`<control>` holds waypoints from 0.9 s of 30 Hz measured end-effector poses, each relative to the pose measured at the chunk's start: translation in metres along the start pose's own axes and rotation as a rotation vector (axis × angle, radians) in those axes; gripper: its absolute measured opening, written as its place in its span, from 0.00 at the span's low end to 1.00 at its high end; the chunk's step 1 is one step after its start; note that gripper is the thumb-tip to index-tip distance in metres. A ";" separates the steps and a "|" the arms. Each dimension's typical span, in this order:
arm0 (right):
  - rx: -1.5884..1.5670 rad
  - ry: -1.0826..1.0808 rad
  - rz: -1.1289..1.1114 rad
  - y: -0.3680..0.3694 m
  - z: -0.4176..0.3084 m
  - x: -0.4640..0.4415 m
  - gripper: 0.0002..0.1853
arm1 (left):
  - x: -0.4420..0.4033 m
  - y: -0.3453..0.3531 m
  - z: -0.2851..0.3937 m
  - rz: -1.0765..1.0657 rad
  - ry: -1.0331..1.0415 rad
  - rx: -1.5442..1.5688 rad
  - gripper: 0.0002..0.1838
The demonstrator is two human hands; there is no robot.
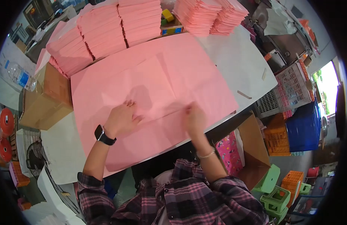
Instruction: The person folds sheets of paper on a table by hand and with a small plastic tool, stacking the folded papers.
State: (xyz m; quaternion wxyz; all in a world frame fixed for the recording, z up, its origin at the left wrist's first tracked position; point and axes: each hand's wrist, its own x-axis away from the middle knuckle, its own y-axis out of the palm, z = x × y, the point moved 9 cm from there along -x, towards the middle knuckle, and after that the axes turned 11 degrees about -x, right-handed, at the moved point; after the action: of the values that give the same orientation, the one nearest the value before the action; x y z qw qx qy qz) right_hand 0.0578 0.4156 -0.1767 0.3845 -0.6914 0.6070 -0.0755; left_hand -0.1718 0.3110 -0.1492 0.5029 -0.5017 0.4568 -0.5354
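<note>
A large pink sheet (94, 90) lies spread over the white table, and a smaller pink piece (158, 86), perhaps a folded sheet, rests on its middle. My left hand (123, 117), with a black watch on the wrist, is over the near left part of the smaller piece, fingers apart and holding nothing. At that piece's near right corner, my right hand (195, 119) is slightly blurred. Its fingers are curled together at the edge and seem to pinch the pink piece; the fingertips are partly hidden.
Tall stacks of folded pink sheets (102, 32) line the table's far side, with more stacks (211, 15) at far right. A cardboard box (49, 97) stands at left, by a plastic bottle (21, 77). An open carton (252, 146) sits below the white table's (237, 63) right edge.
</note>
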 end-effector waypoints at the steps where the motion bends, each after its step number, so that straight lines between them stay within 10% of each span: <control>1: 0.114 0.043 0.050 -0.022 0.006 -0.010 0.03 | -0.004 -0.004 -0.001 -0.062 -0.037 0.026 0.26; 10: 0.031 -0.499 -0.142 0.076 -0.126 0.070 0.09 | -0.046 -0.007 -0.020 -0.315 -0.176 0.071 0.44; 12: 0.223 -0.370 -0.659 0.147 -0.177 0.111 0.14 | -0.050 -0.006 -0.019 -0.308 -0.185 0.126 0.45; 13: 0.583 -0.938 -0.048 0.175 -0.208 0.166 0.14 | -0.051 -0.007 -0.017 -0.304 -0.188 0.152 0.46; 15: -0.545 -1.063 -0.464 0.174 -0.262 0.203 0.13 | -0.048 -0.010 -0.008 -0.379 -0.196 0.151 0.44; 17: -0.475 -1.017 -1.356 0.173 -0.264 0.252 0.12 | -0.034 -0.006 0.003 -0.535 -0.201 0.149 0.43; 19: -0.445 -0.927 -1.539 0.102 -0.250 0.218 0.11 | -0.028 0.040 -0.003 -0.347 -0.212 0.146 0.40; 24: -0.250 -0.552 -1.085 0.032 -0.112 0.070 0.13 | 0.011 0.062 0.005 0.130 -0.233 0.143 0.44; 27: -0.184 -0.911 -0.791 0.003 -0.113 0.008 0.14 | 0.021 0.046 0.018 0.223 -0.248 0.179 0.48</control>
State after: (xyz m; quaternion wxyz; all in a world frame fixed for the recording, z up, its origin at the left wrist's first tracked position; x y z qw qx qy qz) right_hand -0.0070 0.3589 -0.1030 0.4869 -0.8576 0.0830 0.1437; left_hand -0.1499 0.2869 -0.1914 0.6543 -0.4634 0.3947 -0.4487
